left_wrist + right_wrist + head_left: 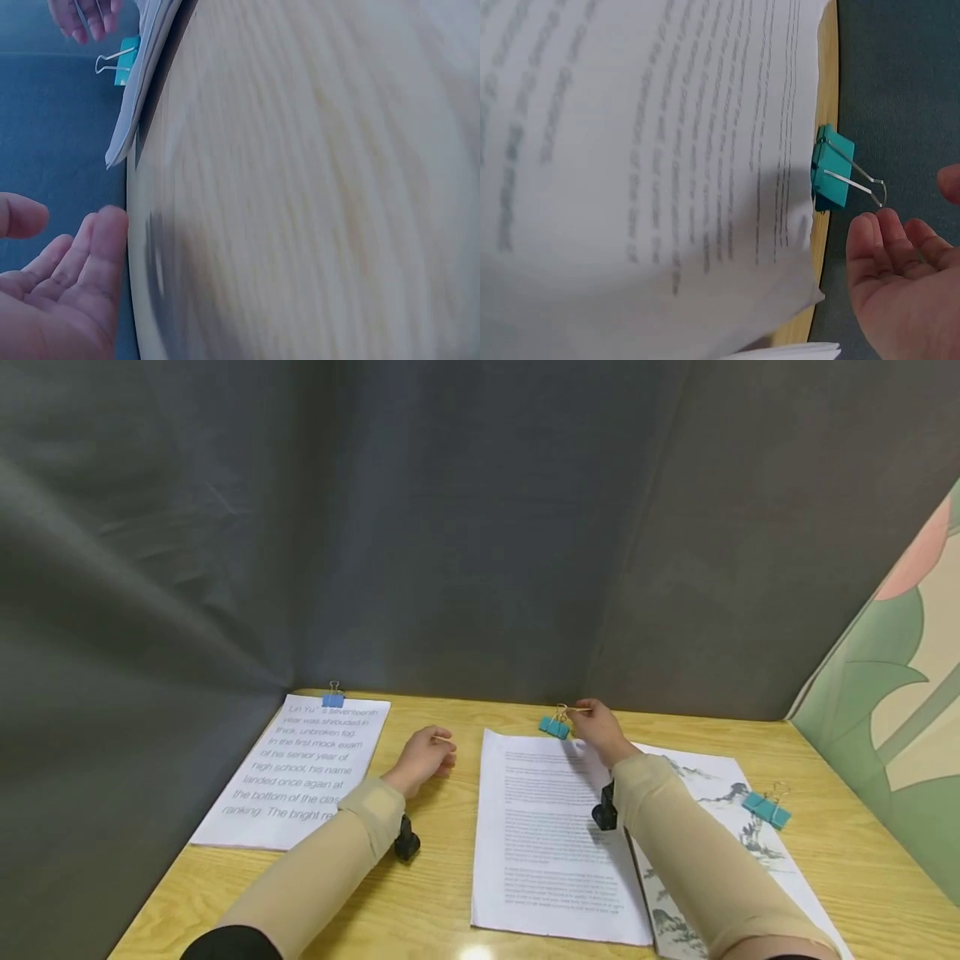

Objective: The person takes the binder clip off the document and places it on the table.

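While the right hand holds nothing — thumb set wide of the fingers — one teal binder clip sits just beside its fingertips, at the far edge of a printed stack. Contact between clip and fingertips: cannot tell. Left hand: empty, thumb and fingers apart, table below. Step in hand, as judged: reaching for the clip. Next move, seemingly: a thumb-and-fingertip pinch on it.
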`<action>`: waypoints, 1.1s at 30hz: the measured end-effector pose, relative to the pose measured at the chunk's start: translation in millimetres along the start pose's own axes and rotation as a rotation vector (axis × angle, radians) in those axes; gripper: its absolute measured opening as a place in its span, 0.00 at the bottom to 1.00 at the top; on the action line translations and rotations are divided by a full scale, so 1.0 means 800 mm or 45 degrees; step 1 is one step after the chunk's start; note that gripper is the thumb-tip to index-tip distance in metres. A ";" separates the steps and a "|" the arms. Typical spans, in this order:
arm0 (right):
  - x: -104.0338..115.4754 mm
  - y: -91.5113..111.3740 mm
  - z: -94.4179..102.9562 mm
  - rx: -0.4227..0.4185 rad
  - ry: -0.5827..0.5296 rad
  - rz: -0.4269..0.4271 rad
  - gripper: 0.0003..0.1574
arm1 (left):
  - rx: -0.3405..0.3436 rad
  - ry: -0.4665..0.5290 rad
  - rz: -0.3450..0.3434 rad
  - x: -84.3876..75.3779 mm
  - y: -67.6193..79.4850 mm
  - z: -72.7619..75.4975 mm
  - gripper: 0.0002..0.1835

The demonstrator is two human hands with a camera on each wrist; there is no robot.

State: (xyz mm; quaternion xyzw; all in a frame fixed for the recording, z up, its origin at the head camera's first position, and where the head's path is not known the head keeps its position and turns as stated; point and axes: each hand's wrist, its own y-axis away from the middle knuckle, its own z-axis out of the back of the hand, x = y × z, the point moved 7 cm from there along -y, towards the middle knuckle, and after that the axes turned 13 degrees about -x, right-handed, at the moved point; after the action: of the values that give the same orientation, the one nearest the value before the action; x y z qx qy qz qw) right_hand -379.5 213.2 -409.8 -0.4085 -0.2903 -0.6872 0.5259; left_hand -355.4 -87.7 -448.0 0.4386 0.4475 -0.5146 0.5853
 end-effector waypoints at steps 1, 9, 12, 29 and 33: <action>0.001 0.001 -0.001 0.003 -0.009 0.005 0.33 | -0.010 -0.021 -0.013 -0.002 0.001 0.004 0.19; 0.003 0.013 -0.021 0.082 -0.041 0.019 0.33 | -0.038 -0.250 -0.152 -0.016 0.008 0.028 0.29; 0.007 0.018 -0.030 0.126 -0.094 0.018 0.33 | -0.059 -0.311 -0.192 -0.021 0.008 0.037 0.31; 0.018 0.035 -0.083 0.272 -0.132 0.022 0.33 | -0.183 -0.707 -0.295 -0.012 0.003 0.098 0.44; 0.021 0.040 -0.091 0.295 -0.149 0.007 0.33 | -0.166 -0.769 -0.249 -0.009 0.004 0.109 0.46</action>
State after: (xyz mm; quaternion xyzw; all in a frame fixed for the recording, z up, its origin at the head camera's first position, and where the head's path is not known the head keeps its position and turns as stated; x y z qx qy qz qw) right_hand -369.1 135.6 -432.7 -0.3852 -0.3970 -0.6225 0.5536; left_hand -346.2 -171.2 -422.4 0.1825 0.3257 -0.6456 0.6663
